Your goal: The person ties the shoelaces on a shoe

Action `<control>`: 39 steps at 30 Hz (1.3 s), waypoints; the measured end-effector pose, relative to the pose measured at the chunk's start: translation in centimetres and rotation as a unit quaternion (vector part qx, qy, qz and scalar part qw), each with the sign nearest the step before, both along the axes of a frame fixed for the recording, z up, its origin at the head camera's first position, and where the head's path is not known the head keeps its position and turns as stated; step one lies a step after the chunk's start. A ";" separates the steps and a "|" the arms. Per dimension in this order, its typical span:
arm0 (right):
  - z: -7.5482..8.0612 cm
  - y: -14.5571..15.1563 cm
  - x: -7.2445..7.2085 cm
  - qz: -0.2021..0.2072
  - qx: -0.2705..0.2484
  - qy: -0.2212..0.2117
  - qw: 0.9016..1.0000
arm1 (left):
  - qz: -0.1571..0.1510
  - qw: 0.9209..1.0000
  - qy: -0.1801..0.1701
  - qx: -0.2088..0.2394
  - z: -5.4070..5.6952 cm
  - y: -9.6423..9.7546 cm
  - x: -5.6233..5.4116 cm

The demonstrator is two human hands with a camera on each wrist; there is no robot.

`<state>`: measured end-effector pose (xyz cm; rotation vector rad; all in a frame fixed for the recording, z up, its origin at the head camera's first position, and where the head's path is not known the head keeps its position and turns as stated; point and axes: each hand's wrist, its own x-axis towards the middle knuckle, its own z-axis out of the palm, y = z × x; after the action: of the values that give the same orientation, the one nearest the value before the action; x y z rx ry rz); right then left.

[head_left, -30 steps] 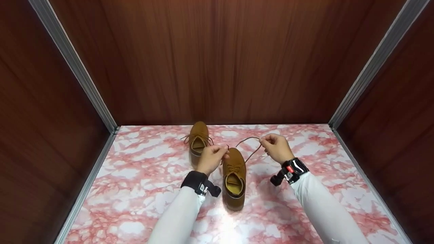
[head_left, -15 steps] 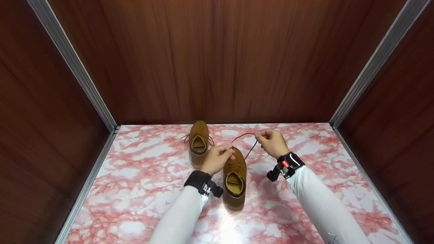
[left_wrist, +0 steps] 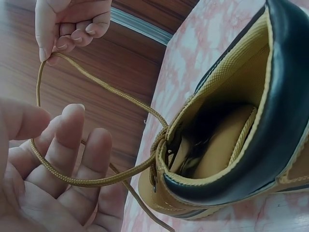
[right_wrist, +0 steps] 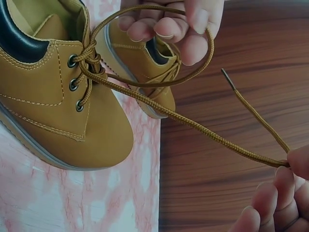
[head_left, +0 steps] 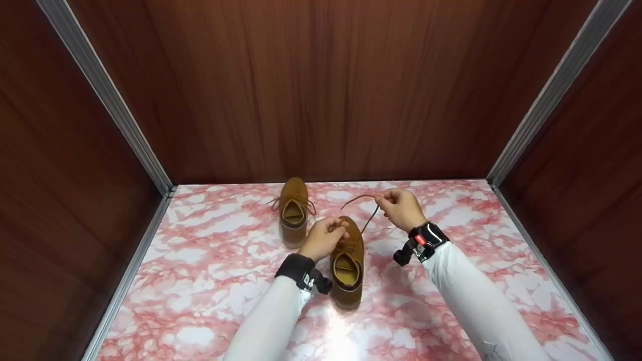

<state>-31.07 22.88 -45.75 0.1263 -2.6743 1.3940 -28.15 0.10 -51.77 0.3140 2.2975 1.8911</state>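
Observation:
A tan lace-up shoe (head_left: 347, 271) stands upright on the pink marbled surface, its dark-collared opening toward me. Over its toe my left hand (head_left: 323, 238) holds one end of the brown shoelace between thumb and index finger; in the left wrist view this shoelace (left_wrist: 91, 182) curves from the knot across the other, loosely bent fingers. Further right, my right hand (head_left: 401, 208) pinches the other shoelace end (right_wrist: 212, 135), drawn out from the knot at the eyelets (right_wrist: 73, 84). Its tipped tail (right_wrist: 260, 118) sticks out past those fingers, free.
The matching second shoe (head_left: 293, 213) stands behind and left, its laces spread to both sides. A reddish-brown wood panel (head_left: 321, 100) rises along the back of the marbled surface (head_left: 210, 281). Wood panels with grey metal strips (head_left: 133, 120) close off both sides.
My left hand has moved slightly right, over the toe of the near shoe. My right hand has come a little left and away from me, with the shoelace still pinched.

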 end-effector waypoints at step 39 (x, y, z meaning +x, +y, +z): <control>-1.1 -0.7 -1.7 0.020 0.068 0.018 0.997 | 0.061 0.996 0.032 -0.056 0.5 -0.7 -0.2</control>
<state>-32.75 22.19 -46.86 0.2156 -2.7500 1.2080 -28.36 -0.63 -51.30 0.2287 2.5069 1.8213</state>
